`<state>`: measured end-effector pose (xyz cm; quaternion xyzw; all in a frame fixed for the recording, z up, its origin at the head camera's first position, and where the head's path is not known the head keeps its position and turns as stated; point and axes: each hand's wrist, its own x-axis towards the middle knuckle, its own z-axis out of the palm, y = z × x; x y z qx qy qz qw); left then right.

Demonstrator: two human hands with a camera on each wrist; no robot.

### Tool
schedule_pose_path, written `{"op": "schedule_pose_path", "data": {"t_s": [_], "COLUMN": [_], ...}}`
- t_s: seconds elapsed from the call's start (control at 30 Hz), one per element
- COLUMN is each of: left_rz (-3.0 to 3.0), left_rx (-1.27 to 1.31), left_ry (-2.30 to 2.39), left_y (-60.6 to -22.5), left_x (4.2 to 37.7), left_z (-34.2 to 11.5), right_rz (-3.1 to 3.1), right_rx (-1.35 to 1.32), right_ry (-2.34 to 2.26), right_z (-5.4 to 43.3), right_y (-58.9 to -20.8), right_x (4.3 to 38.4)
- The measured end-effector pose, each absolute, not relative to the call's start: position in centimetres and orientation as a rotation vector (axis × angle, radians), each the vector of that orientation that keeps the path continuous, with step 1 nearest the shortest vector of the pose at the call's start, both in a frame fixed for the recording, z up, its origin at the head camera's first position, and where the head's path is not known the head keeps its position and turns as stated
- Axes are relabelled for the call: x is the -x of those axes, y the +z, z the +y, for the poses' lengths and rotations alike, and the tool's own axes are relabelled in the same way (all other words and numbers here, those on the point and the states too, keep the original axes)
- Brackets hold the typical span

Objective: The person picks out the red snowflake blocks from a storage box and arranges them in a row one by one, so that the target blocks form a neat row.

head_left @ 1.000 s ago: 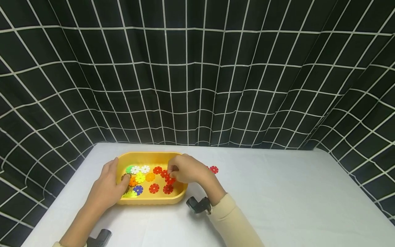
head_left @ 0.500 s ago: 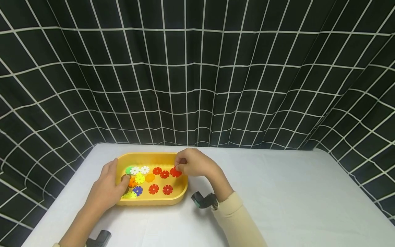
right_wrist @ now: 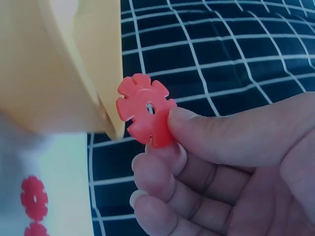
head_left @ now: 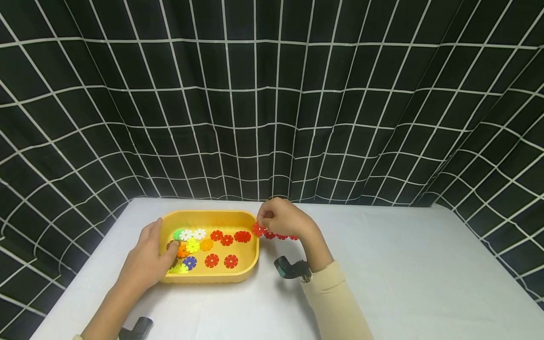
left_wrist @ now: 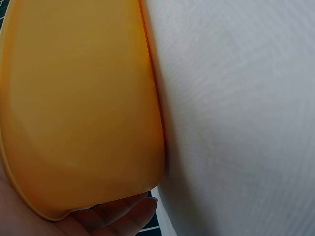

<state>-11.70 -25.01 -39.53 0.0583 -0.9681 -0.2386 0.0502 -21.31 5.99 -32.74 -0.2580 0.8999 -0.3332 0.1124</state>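
Note:
At the left end of a yellow plastic tray, my left hand grips the wall, thumb over the rim and fingers outside. The left wrist view shows the tray's outer wall filling much of the picture. My right hand pinches a red notched plastic disc between thumb and index finger, just past the tray's right rim. Below it on the white table lies a row of red discs, partly hidden by that hand. Inside the tray are red discs, white discs and a blue disc.
Yellow discs and orange discs also lie in the tray, some partly under the left thumb. White cloth covers the table. A black curtain with a white grid hangs behind and along both sides.
My right hand has moved right from inside the tray to beyond its right rim, carrying a red disc. The row of discs on the table has come into view. My left hand stays put.

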Motion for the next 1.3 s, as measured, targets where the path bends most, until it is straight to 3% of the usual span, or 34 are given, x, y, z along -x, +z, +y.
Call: {"op": "schedule_pose_path", "data": {"t_s": [1.3], "left_rz": [-2.945], "left_rx": [-0.165], "left_ry": [-0.723], "left_y": [-39.5], "left_x": [11.6], "left_z": [-25.0], "right_rz": [2.676], "right_rx": [0.307], "right_ry": [-0.98], "right_z": [15.6], "right_y": [-36.4], "right_x": [24.9]}}
